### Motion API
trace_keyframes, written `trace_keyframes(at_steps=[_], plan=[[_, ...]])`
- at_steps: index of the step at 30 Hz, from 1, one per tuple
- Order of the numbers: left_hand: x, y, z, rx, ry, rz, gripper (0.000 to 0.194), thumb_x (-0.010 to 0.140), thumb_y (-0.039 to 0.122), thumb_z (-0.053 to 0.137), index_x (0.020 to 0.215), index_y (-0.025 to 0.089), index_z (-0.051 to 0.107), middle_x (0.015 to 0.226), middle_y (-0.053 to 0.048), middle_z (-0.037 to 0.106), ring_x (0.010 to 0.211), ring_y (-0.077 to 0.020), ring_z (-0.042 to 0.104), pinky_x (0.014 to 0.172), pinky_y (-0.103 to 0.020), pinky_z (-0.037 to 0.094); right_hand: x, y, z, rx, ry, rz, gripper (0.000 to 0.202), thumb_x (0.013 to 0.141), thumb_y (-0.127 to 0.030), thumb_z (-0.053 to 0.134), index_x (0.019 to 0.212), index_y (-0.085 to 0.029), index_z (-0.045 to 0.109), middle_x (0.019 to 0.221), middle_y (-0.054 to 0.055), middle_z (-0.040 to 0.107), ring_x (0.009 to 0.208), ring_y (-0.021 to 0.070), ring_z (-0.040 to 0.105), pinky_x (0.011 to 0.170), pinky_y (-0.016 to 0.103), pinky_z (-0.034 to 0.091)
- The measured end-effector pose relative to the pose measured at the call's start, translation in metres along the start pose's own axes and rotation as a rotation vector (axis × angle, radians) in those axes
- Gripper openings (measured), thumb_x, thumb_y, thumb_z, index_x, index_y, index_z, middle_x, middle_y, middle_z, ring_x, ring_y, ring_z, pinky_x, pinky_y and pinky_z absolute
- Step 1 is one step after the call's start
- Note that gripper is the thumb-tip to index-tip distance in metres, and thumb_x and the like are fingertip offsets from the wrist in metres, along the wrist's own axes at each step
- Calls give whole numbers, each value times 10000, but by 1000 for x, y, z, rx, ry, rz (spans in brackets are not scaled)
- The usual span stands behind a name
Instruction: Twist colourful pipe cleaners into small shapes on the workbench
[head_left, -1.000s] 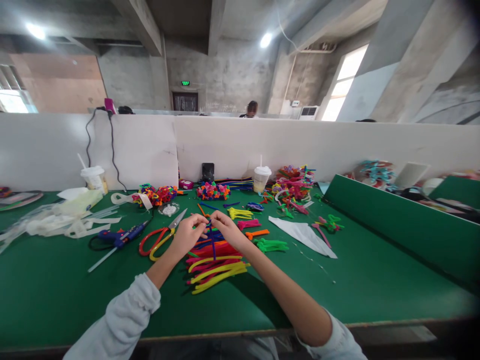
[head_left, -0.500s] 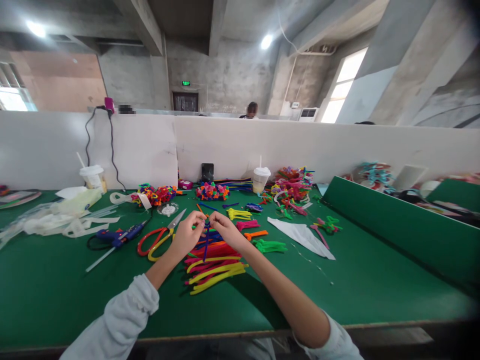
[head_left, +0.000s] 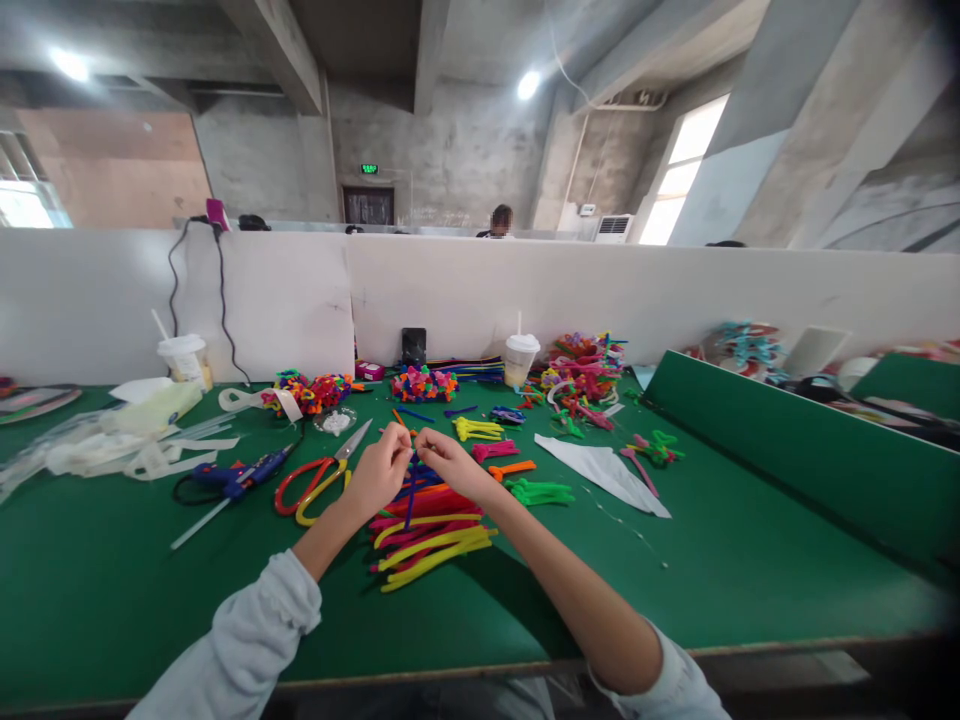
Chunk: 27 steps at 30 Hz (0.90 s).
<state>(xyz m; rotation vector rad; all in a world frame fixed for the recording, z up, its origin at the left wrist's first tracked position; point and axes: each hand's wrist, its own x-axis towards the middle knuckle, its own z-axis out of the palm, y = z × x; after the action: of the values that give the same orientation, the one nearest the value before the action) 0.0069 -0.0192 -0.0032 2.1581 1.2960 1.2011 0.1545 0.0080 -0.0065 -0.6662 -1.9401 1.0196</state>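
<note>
- Nearest, the green table (head_left: 712,570), with yellow stems (head_left: 439,563) and red stems (head_left: 439,502) piled below the hands; no label shows on them
- Purple stem (head_left: 409,500) hanging from between the fingertips, over the pile; its lower end sits farther left than a second ago
- Left hand (head_left: 384,468) curled, fingertips nearly closed on the stem's upper end; the fingers are tucked in more than half a second ago, when they spread wider
- Right hand (head_left: 448,462) beside it, thumb and forefinger pinched at the same end with little gap; it looks much as before
- Left of the hands, scissors (head_left: 342,466) with one red and one yellow handle, then a blue glue gun (head_left: 251,476); any brand is too small to read
- Right of the hands, small green (head_left: 541,492), orange (head_left: 514,469), pink (head_left: 495,450) and yellow bundles (head_left: 478,430); a white sheet (head_left: 604,474) lies beyond them to the right
- Farther, a pink box (head_left: 369,371), its print blurred; two lidded cups (head_left: 521,362) with straws
- Behind, the white divider (head_left: 465,290) with faint pen marks; past it a person (head_left: 501,222), a lit green sign (head_left: 369,169) and pale wall scribbles (head_left: 439,214), none legible
</note>
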Motion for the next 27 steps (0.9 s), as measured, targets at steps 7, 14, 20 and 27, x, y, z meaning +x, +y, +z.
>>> trace_keyframes(at_steps=[7,14,20,27], plan=[[3,-1,3,-61,62,0,23,790,217,398,793,215,376,629,43,482,539,-119,555,528,-210,405,1,6,1,52,27,9,202,791,-342,431,670,-183,399,631,-45,327,582,93,307,549,221,269],[3,1,-2,-132,169,-78,62,790,254,409,812,206,378,703,18,531,580,-125,585,547,-231,465,1,7,6,31,9,48,237,783,-358,445,639,-173,410,594,-50,335,551,83,306,528,215,264],[6,-7,0,-420,113,-153,124,760,269,442,816,203,352,621,50,484,545,-112,562,530,-247,491,-1,4,3,-77,-22,10,214,801,-290,423,630,-162,433,605,-41,377,572,83,337,544,209,275],[8,-7,-3,-578,49,-173,187,732,321,464,821,196,357,595,71,444,525,-92,515,517,-240,484,-1,2,0,-100,-45,7,206,803,-271,418,627,-163,420,596,-47,356,567,79,321,546,203,270]])
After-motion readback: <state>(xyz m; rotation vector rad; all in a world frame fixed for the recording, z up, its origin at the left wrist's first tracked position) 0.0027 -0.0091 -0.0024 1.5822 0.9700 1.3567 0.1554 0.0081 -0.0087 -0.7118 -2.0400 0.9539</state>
